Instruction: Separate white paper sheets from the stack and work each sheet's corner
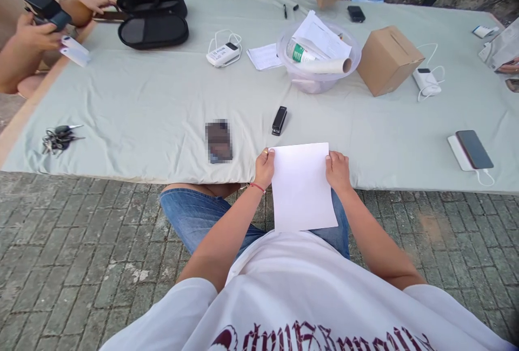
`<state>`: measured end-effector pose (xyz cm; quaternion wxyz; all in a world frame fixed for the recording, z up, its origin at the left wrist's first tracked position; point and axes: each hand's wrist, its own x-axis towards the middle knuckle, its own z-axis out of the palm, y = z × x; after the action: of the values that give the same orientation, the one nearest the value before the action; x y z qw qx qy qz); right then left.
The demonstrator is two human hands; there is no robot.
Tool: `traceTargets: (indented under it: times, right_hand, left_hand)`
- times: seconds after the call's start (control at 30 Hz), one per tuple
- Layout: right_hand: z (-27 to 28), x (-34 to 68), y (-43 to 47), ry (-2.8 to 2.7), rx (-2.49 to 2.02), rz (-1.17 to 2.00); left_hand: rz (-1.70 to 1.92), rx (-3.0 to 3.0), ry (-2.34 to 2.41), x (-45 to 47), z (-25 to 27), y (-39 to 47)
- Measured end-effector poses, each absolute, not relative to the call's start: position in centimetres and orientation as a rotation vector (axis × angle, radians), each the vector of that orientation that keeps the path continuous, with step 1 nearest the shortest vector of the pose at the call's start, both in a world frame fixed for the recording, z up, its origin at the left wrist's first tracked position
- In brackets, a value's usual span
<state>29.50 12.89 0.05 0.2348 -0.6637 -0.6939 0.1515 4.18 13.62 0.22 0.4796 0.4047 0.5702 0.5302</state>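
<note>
A blank white sheet of paper (304, 189) hangs over the table's near edge and my lap. My left hand (265, 168) pinches its upper left side, thumb on top. On the opposite side my right hand (338, 170) grips the upper right edge, with the fingers partly hidden. Just beyond the paper lies a black stapler (279, 120). A blurred-out dark rectangular object (219, 141) rests to the left of my left hand. Whether the paper is one sheet or a thin stack, I cannot tell.
Farther back stand a plastic tub (314, 85) of papers and rolls, a cardboard box (387, 61) and an open black case (154, 34). Keys (60, 139) lie left; a phone on a power bank (473, 149) lies right. Other people's hands (36, 34) hold a device at far left.
</note>
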Motion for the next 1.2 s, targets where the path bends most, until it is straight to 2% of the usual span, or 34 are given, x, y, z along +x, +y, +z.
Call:
traceTargets:
  times: [0.17, 0.5, 0.77, 1.2]
  right_hand:
    - [0.4, 29.5, 13.0, -1.890, -1.804, 0.548]
    - [0.1, 30.5, 13.8, -1.489, -1.723, 0.941]
    - [-0.3, 30.3, 15.5, -1.200, -1.670, 1.059]
    - [0.2, 31.1, 16.4, -1.145, -1.650, 1.140]
  left_hand:
    - [1.287, 1.003, 1.401, 4.2, 0.2, 13.6]
    - [1.261, 1.046, 1.423, 4.1, 0.2, 13.6]
    - [1.272, 1.072, 1.413, 4.2, 0.0, 13.6]
    - [1.257, 1.095, 1.432, 4.2, 0.3, 13.6]
